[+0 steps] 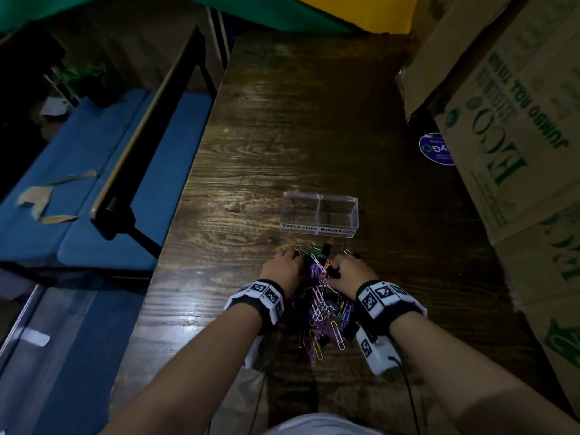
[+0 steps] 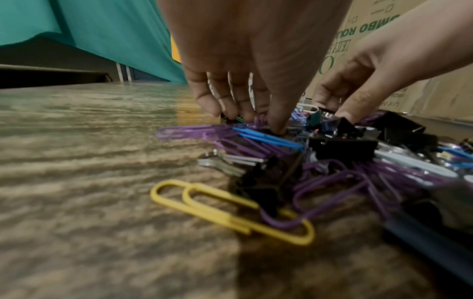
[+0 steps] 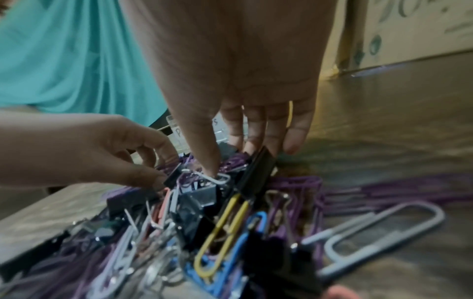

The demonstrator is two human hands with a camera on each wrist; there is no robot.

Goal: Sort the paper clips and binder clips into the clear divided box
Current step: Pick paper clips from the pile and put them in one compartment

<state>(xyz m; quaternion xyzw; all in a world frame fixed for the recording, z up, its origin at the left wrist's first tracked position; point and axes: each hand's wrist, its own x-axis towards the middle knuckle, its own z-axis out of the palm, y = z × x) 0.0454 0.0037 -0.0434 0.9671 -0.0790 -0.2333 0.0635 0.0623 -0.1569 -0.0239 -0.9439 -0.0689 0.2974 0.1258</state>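
Observation:
A tangled pile of coloured paper clips and black binder clips (image 1: pixel 320 304) lies on the dark wooden table (image 1: pixel 282 136), between my two hands. Just beyond it stands the clear divided box (image 1: pixel 319 213), labelled for paper clips on the left and binder clips on the right; both halves look empty. My left hand (image 2: pixel 258 121) reaches down into the pile's far end, thumb and fingers pinching purple paper clips (image 2: pixel 194 131). My right hand (image 3: pixel 238 161) digs in beside it, thumb and fingers closed around a tilted black binder clip (image 3: pixel 258 172). A yellow paper clip (image 2: pixel 230 212) lies loose at the pile's edge.
Stacked cardboard boxes (image 1: pixel 508 120) crowd the table's right side, with a round blue sticker (image 1: pixel 436 149) beside them. A blue cushioned bench (image 1: pixel 125 183) runs along the table's left edge. A large grey paper clip (image 3: pixel 379 230) lies apart on the right.

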